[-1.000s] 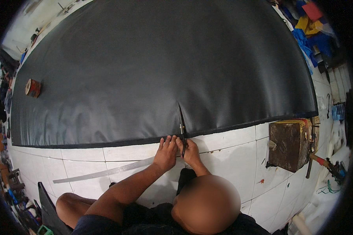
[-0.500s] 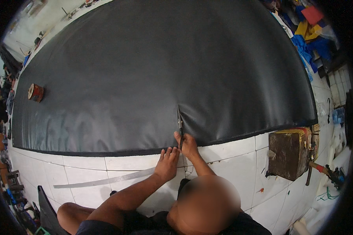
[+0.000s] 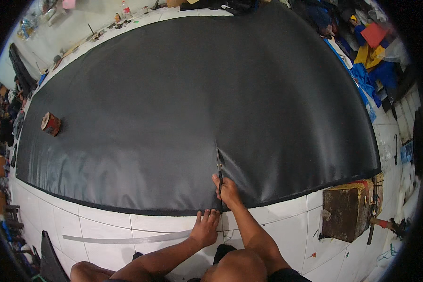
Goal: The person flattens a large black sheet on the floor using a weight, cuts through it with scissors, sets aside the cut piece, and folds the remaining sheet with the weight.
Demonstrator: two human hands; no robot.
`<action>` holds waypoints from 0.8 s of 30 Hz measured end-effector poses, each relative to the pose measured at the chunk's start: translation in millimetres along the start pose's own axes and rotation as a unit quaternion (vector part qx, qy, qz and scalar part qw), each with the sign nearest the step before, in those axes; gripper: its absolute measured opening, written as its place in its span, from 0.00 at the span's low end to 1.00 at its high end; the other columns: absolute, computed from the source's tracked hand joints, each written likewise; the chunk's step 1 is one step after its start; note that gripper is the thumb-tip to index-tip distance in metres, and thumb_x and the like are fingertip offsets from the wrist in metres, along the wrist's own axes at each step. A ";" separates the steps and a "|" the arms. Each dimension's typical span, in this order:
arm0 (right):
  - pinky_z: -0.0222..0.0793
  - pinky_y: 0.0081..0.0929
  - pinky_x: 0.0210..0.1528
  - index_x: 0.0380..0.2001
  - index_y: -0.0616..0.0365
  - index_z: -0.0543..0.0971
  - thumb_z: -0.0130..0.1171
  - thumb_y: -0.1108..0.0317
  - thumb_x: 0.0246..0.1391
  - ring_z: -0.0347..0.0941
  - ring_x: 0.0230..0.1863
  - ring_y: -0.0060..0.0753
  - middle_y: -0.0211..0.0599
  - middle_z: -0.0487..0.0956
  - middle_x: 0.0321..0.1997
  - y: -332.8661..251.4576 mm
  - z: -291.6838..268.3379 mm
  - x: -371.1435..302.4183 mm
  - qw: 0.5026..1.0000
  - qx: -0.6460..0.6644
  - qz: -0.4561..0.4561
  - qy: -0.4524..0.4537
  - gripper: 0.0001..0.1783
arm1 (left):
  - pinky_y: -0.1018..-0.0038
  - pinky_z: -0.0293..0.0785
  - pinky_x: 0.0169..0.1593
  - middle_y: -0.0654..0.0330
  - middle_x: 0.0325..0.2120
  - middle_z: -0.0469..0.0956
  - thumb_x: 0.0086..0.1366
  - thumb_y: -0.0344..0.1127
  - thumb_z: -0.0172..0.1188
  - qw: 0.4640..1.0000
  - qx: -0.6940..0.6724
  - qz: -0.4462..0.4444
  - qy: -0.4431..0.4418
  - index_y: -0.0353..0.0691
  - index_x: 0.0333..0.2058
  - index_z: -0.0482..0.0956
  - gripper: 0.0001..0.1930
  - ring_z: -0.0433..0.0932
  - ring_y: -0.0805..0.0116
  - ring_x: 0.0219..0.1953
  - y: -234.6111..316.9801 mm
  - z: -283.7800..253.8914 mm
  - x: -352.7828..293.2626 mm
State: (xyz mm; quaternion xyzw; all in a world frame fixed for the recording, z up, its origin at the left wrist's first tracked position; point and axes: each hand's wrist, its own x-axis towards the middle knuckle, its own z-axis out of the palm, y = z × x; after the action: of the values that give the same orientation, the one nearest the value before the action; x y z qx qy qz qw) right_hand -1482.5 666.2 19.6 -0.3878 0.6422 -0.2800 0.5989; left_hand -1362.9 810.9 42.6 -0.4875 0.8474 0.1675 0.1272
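Observation:
A large black sheet, like leatherette, lies spread over the white tiled floor. My right hand is closed round the handles of a pair of scissors, whose blades point away from me at the sheet. A slit runs up from the near edge along the scissors, and the sheet ripples to the right of it. My left hand rests flat at the near edge, fingers stretched out and fingertips on the sheet's border, left of the slit. Beside my left wrist a long flat metal strip lies on the tiles.
A red tin stands on the sheet at the left. By the near right corner sits a worn brown block with a hammer-like tool beside it. Coloured cloth is heaped at the far right. A bottle stands along the far wall.
The scissors and my right hand have moved farther from me into the sheet, lengthening the slit. My left hand stays at the near edge. The whole view has shifted, showing more of the far side.

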 end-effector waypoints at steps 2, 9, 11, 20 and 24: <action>0.67 0.32 0.24 0.25 0.65 0.75 0.59 0.42 0.58 0.70 0.18 0.30 0.37 0.74 0.19 -5.1 2.0 10.4 1.000 -0.006 0.001 -0.004 0.31 | 0.44 0.51 0.66 0.43 0.64 0.58 0.63 0.43 0.51 1.000 -0.001 -0.001 -0.006 0.29 0.66 0.55 0.36 0.57 0.44 0.66 0.4 -4.2 -0.1; 0.61 0.23 0.19 0.20 0.53 0.69 0.58 0.38 0.57 0.64 0.15 0.21 0.26 0.67 0.15 -0.2 -1.7 22.4 0.999 0.005 -0.031 -0.006 0.29 | 0.39 0.53 0.63 0.44 0.53 0.65 0.61 0.52 0.57 0.980 -0.163 -0.080 -0.076 0.41 0.69 0.52 0.42 0.64 0.44 0.58 8.6 -55.3 28.6; 0.62 0.23 0.21 0.23 0.55 0.70 0.57 0.37 0.57 0.65 0.17 0.21 0.27 0.67 0.16 -24.8 -0.5 8.2 0.995 0.072 0.035 -0.054 0.30 | 0.36 0.54 0.60 0.47 0.50 0.64 0.60 0.53 0.59 0.982 -0.150 -0.106 -0.054 0.47 0.69 0.50 0.44 0.64 0.45 0.55 11.9 -39.0 32.0; 0.63 0.23 0.24 0.25 0.54 0.70 0.56 0.35 0.57 0.67 0.19 0.22 0.26 0.67 0.17 -8.2 -4.2 6.5 0.997 -0.067 0.002 -0.027 0.30 | 0.33 0.54 0.60 0.46 0.57 0.60 0.57 0.50 0.64 0.987 -0.098 -0.110 -0.063 0.47 0.68 0.54 0.43 0.59 0.44 0.60 15.8 -25.4 36.6; 0.63 0.23 0.22 0.23 0.53 0.68 0.57 0.37 0.58 0.65 0.18 0.21 0.26 0.67 0.16 -8.4 1.3 34.9 0.997 -0.064 -0.030 0.005 0.29 | 0.32 0.53 0.60 0.45 0.57 0.60 0.57 0.50 0.64 0.985 -0.110 -0.114 -0.063 0.47 0.68 0.53 0.44 0.60 0.43 0.59 15.4 -25.8 36.5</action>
State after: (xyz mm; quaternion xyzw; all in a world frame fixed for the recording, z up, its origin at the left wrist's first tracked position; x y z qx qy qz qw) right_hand -1479.2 632.7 7.1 -0.4430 0.6502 -0.2578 0.5608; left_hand -1395.6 779.0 54.8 -0.5801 0.7531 0.2744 0.1447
